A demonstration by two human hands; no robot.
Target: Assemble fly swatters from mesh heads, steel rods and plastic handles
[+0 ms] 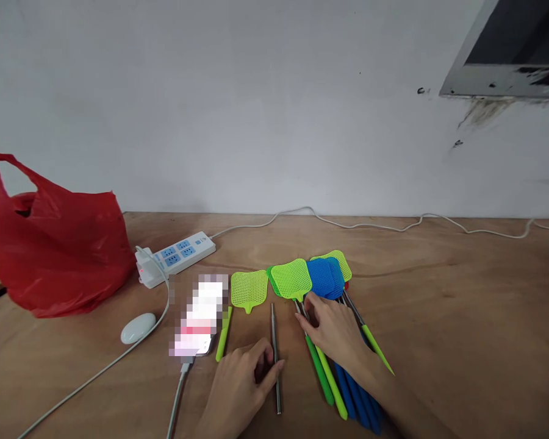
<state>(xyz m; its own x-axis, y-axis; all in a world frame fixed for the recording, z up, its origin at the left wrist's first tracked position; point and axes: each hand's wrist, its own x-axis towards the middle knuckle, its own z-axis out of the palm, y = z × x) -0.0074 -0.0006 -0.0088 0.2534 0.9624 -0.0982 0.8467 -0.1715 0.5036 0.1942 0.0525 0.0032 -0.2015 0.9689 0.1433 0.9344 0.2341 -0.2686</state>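
Note:
A slim metal rod (pixel 275 341) lies on the wooden table between my hands. My left hand (pixel 242 381) rests at its lower half, with the thumb across the rod and the curled index finger beside it. To the right, my right hand (pixel 333 323) is over the metal shafts of several fly swatters, thumb and index finger apart near the neck of a lime swatter (pixel 291 278). Blue swatter heads (pixel 321 277) overlap behind that one. A loose lime swatter head (pixel 249 289) and a separate lime handle (pixel 224 334) lie left of the rod.
A lit phone (pixel 201 314) with a charging cable lies left of the loose handle. Beyond it are a white power strip (pixel 183 253), a white oval object (pixel 138 328) and a red plastic bag (pixel 64 250). A thin cord (pixel 357 226) runs along the wall.

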